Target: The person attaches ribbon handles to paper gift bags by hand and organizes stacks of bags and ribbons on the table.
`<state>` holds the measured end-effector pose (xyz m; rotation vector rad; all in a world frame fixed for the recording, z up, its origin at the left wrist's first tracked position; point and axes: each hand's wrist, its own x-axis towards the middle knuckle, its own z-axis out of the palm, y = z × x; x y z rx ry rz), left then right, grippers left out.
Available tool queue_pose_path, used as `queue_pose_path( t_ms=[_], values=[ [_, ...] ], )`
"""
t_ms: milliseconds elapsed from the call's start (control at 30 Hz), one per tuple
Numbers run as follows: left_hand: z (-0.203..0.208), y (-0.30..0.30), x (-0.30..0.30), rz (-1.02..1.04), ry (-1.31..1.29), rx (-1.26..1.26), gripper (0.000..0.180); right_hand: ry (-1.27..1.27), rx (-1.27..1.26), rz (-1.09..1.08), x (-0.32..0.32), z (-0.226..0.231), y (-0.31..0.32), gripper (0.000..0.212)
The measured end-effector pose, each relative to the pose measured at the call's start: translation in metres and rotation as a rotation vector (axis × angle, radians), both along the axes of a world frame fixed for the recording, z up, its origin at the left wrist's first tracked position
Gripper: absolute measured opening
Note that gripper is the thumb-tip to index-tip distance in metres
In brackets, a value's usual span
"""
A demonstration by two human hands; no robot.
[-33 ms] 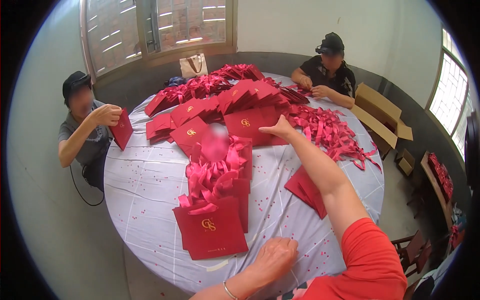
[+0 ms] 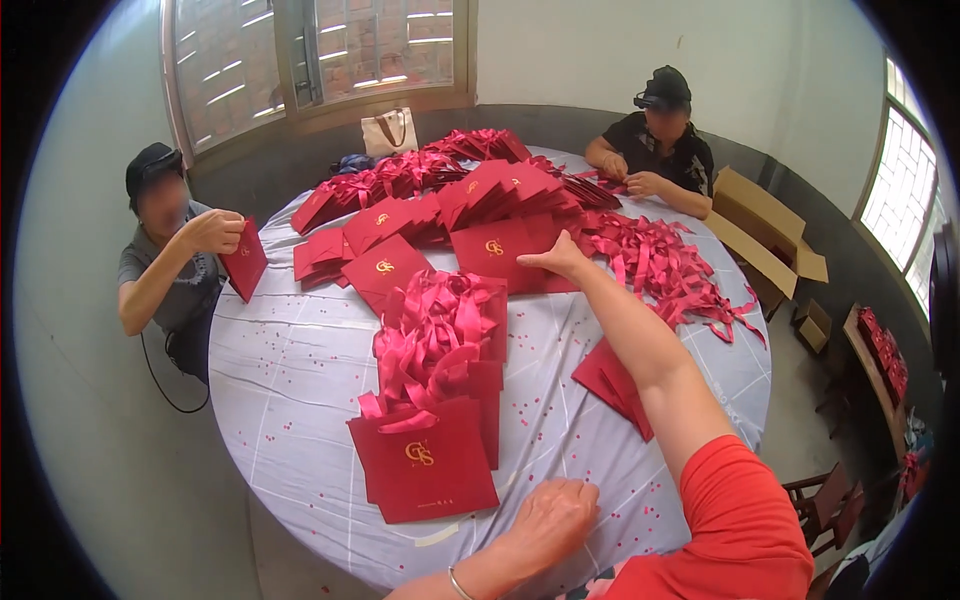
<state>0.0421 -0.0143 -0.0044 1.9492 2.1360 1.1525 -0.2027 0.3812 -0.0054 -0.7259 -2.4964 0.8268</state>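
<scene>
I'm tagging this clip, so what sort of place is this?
Probably a small packing or craft workroom: red gift bags and a heap of pink ribbons lie on a cloth-covered round table, with an open cardboard box nearby.

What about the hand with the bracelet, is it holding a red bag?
No, the left hand is curled over the tablecloth, with a gap between it and the front red bag.

Matt paper, satin shine, creased cloth

The bags (image 2: 435, 490) look like smooth, matt paper, their emblem (image 2: 420, 455) metallic-looking. Glossy, satin-like ribbons (image 2: 455, 325) catch the light. The tablecloth (image 2: 290, 400) is creased matt cloth; the sleeve (image 2: 750, 500), soft fabric; the bracelet (image 2: 458, 582), smooth, shiny metal; the box (image 2: 748, 235), dull cardboard.
</scene>
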Motion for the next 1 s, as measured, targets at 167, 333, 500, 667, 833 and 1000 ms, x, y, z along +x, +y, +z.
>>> queue_pose_path(
  t_ms=[167,333,500,667,833,1000],
  values=[
    [-0.005,-0.012,0.000,0.083,0.038,-0.062,0.005,-0.236,-0.011,-0.272,-0.022,0.037,-0.087,0.118],
    [0.001,-0.003,0.003,0.034,0.033,-0.025,0.002,-0.173,-0.068,-0.224,-0.024,0.031,-0.029,0.100],
    [-0.001,-0.003,-0.001,0.051,0.008,-0.006,0.004,-0.116,-0.083,-0.156,-0.026,0.035,-0.011,0.088],
    [-0.004,-0.005,0.000,0.067,0.012,-0.004,0.004,-0.010,-0.143,-0.146,-0.019,0.043,-0.011,0.082],
    [-0.007,-0.006,0.001,0.060,0.016,-0.005,0.004,-0.055,-0.298,-0.009,0.004,0.060,0.004,0.079],
    [-0.010,-0.006,0.000,0.041,0.017,-0.004,0.004,-0.130,-0.219,-0.043,0.044,0.075,0.031,0.075]
  ],
)
